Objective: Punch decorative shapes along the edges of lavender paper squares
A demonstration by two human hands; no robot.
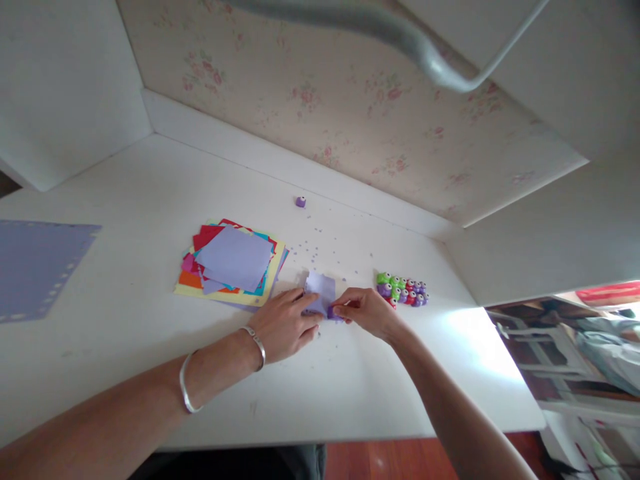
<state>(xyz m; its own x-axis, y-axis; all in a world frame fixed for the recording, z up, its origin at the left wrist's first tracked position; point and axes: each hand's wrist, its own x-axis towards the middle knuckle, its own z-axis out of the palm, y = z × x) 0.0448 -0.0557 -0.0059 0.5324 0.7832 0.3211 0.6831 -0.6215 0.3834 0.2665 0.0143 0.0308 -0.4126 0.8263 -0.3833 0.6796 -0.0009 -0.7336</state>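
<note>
A small lilac paper sheet (321, 293) with nibbled edges lies on the white desk. My left hand (287, 327) rests on its left and lower part, fingers spread and lying flat. At the sheet's lower right corner my right hand (364, 310) pinches a small purple paper punch (334, 313), partly hidden by the fingers. Tiny lilac paper bits (315, 252) are scattered beyond the sheet. Just past my right hand stands a block of green, purple and red punches (404, 289), each with an eye-like top. Another purple punch (301, 201) sits alone farther back.
A loose pile of coloured paper (237, 257), lilac on top, lies left of my hands. At the far left is a larger lilac sheet (45, 267) with punched edges. The white desk (140, 193) meets a raised back ledge (280, 157); a metal bar (350, 20) crosses overhead.
</note>
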